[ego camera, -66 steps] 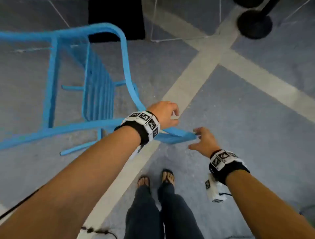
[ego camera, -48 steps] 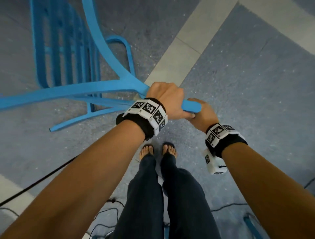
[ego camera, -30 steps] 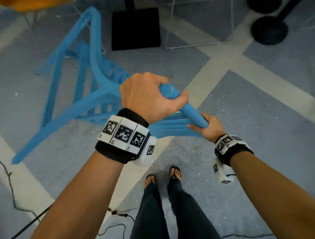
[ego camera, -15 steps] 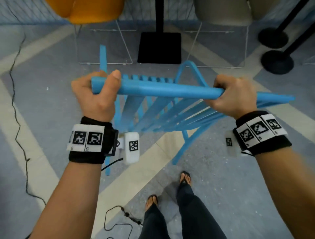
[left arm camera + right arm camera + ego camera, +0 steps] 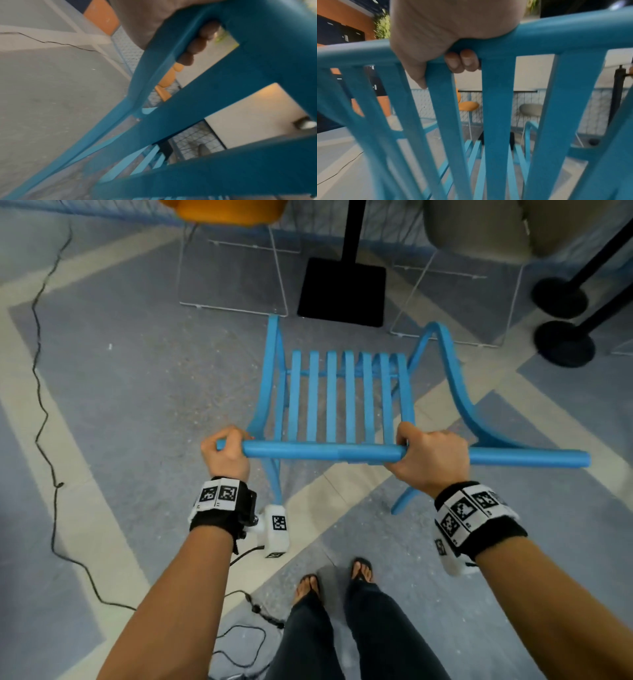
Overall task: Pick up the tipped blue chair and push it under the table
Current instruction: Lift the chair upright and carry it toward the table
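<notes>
The blue slatted chair (image 5: 346, 395) stands upright in front of me in the head view, its seat facing the black square table base (image 5: 342, 290). My left hand (image 5: 224, 455) grips the left end of the chair's top rail (image 5: 325, 451). My right hand (image 5: 428, 460) grips the same rail right of its middle. In the left wrist view my fingers (image 5: 197, 44) curl round the blue chair's rail (image 5: 188, 108). In the right wrist view two fingertips (image 5: 462, 60) wrap under the rail above the chair's back slats (image 5: 496, 108). The table top is out of view.
An orange chair (image 5: 222, 212) stands left of the table post and a grey chair (image 5: 479, 227) right of it, both on thin wire legs. Two black stanchion bases (image 5: 561, 344) sit at the far right. A black cable (image 5: 44, 405) runs down the left floor. My feet (image 5: 308, 583) are just behind the chair.
The chair has gone from lying on the floor to upright. Over the last half second it levelled and squared to the table base, and both hands stayed on the rail.
</notes>
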{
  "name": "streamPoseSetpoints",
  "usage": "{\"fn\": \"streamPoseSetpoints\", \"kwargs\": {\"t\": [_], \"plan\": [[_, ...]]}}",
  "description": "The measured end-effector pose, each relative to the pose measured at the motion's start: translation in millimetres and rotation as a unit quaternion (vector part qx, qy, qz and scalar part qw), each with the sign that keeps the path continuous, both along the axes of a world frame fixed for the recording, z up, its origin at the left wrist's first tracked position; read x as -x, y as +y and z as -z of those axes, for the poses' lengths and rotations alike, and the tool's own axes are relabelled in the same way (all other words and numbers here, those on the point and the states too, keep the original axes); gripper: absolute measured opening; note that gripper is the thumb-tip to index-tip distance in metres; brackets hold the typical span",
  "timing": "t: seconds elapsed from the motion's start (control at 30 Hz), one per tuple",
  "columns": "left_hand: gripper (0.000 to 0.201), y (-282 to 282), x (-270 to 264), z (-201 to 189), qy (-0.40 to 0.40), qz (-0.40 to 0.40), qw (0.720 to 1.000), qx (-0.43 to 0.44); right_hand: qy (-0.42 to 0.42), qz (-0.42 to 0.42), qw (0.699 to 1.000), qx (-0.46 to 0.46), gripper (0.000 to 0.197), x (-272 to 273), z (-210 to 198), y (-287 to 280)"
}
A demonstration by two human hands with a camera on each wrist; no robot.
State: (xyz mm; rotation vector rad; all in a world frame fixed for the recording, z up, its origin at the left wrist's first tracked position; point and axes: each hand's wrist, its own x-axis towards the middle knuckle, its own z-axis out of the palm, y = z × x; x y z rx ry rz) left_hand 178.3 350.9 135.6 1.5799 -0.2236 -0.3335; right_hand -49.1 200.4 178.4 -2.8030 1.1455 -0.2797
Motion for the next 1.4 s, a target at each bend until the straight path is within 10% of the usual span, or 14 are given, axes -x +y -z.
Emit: {"fn": "streamPoseSetpoints", "kwargs": {"t": [0.3, 0.47, 0.6, 0.9, 1.4], "plan": [[0.022, 27, 1, 13, -0.042, -0.051, 0.991, -0.117, -0.016, -0.009, 0.999, -0.04, 0.038, 10, 24, 35], [0.021, 14, 39, -9, -0.393, 0.056, 0.852, -0.34, -0.042, 0.002, 0.999, -0.028, 0.051, 41, 22, 25], [0.038, -6, 55, -13, -0.447, 0.162, 0.783, -0.4, 0.007, 0.091, 0.996, 0.006, 0.065, 49, 26, -2], [0.038, -25, 56, -13, -0.462, 0.153, 0.77, -0.413, -0.045, 0.073, 0.994, 0.062, 0.045, 50, 34, -17], [0.031, -210, -100, -19, -0.455, 0.185, 0.762, -0.423, -0.043, 0.138, 0.988, 0.054, 0.042, -104, 29, -195]]}}
